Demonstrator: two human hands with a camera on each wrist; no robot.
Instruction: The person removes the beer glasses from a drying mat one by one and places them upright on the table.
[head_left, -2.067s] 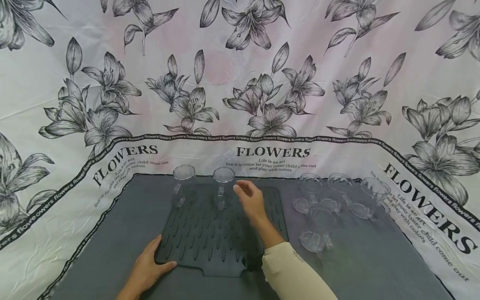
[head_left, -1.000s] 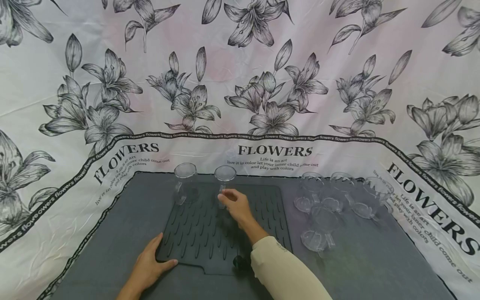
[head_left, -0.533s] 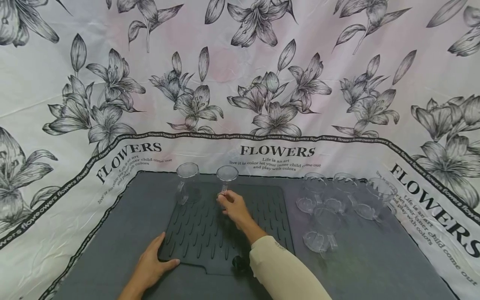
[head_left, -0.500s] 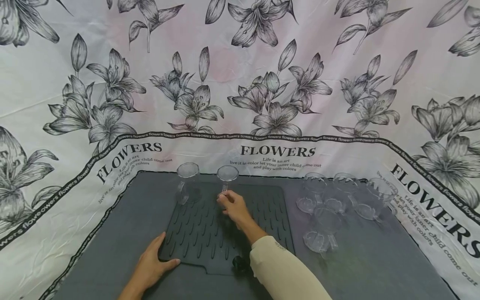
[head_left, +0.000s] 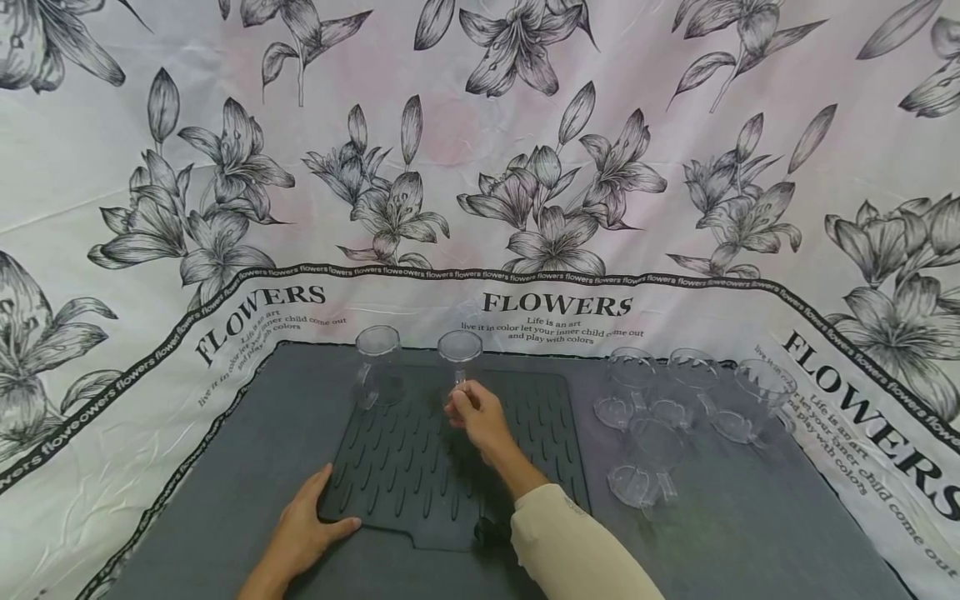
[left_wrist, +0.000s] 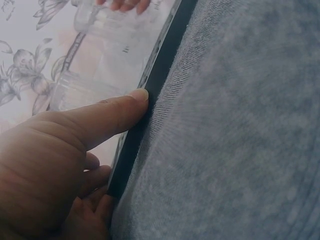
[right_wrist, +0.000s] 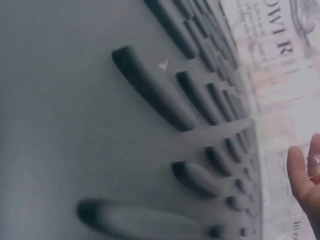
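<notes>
My right hand (head_left: 480,421) pinches the handle of a clear mug (head_left: 460,346) at the back middle of the dark ribbed drying mat (head_left: 397,475). That mug seems to stand base up; my fingers hide part of its handle. In the right wrist view only the fingertips of my right hand (right_wrist: 305,185) show, at the right edge. A second clear mug (head_left: 378,342) stands to the left at the mat's back corner. My left hand (head_left: 300,525) holds the mat's near left corner, thumb on the front edge (left_wrist: 142,115) and fingers along the left side.
Several clear mugs (head_left: 660,442) stand grouped on the grey table (head_left: 750,517) right of the mat. A dark round object (head_left: 491,532) shows below my right wrist. White flower-printed cloth (head_left: 540,183) rises behind and beside the table.
My right hand has come left from beside the middle mug and taken hold of its handle, then shifted slightly right. The left hand keeps its place on the mat.
</notes>
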